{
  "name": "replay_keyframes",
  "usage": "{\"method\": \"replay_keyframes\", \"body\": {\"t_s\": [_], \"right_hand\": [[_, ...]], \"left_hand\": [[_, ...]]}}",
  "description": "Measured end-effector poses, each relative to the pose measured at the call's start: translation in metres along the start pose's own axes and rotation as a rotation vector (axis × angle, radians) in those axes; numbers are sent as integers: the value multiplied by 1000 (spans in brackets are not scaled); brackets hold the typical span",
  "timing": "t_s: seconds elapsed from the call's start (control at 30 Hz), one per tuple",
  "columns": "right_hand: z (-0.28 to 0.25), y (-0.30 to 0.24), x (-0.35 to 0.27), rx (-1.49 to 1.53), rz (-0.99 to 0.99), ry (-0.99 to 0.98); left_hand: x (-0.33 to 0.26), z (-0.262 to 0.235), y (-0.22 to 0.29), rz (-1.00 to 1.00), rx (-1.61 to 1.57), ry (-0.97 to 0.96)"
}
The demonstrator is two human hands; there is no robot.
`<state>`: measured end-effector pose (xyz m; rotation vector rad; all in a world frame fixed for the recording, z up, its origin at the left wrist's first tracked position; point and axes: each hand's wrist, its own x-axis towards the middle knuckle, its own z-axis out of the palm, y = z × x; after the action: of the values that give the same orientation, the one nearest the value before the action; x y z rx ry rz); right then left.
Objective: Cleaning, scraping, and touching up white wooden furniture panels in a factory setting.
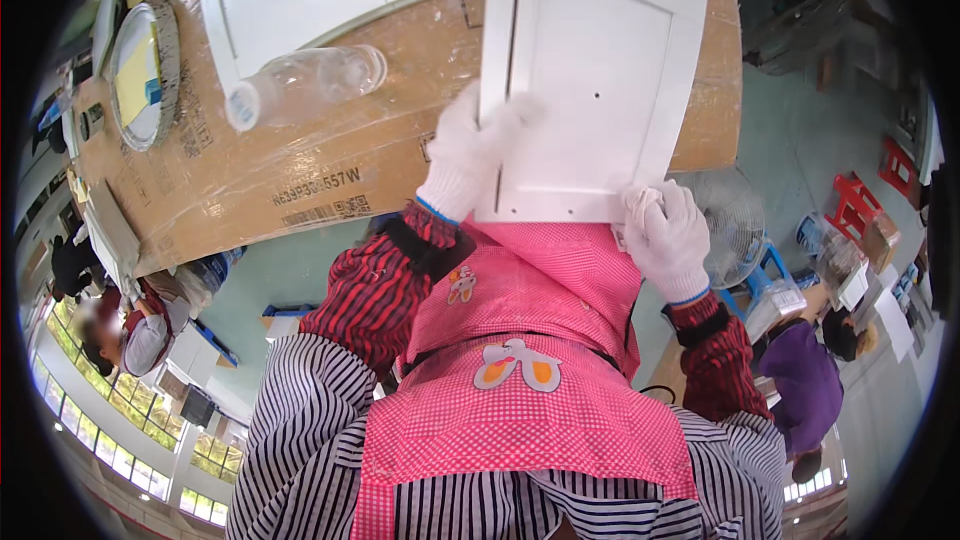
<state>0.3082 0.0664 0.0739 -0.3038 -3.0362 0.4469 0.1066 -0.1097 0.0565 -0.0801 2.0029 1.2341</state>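
Handling the white panel [600, 70] appears to be the step in hand, perhaps a wipe or check of its face; it lies face up, its near edge jutting past the cardboard tabletop [330, 155] over the apron [520, 285]. The left hand [475, 150], gloved and blurred, lies across the panel's left border; whether it grips cannot be told. The right hand [668, 235] has its gloved fingers curled around the panel's near right corner; whether it also holds cloth is unclear. The next move probably calls for firm support of that overhanging edge. Left of the panel, a clear bottle [310, 87] lies capped on its side, any contents indistinct; farther left, a round dish [170, 70] holds something yellow [137, 80] and a small blue piece [152, 91].
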Motion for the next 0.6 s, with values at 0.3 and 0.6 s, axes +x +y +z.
{"method": "replay_keyframes", "body": {"t_s": [0.3, 0.6], "right_hand": [[-117, 50, 86, 1265, 717, 530], [-107, 67, 228, 821, 144, 583]], "left_hand": [[-109, -48, 72, 114, -147, 46], [-223, -162, -13, 599, -646, 738]]}}
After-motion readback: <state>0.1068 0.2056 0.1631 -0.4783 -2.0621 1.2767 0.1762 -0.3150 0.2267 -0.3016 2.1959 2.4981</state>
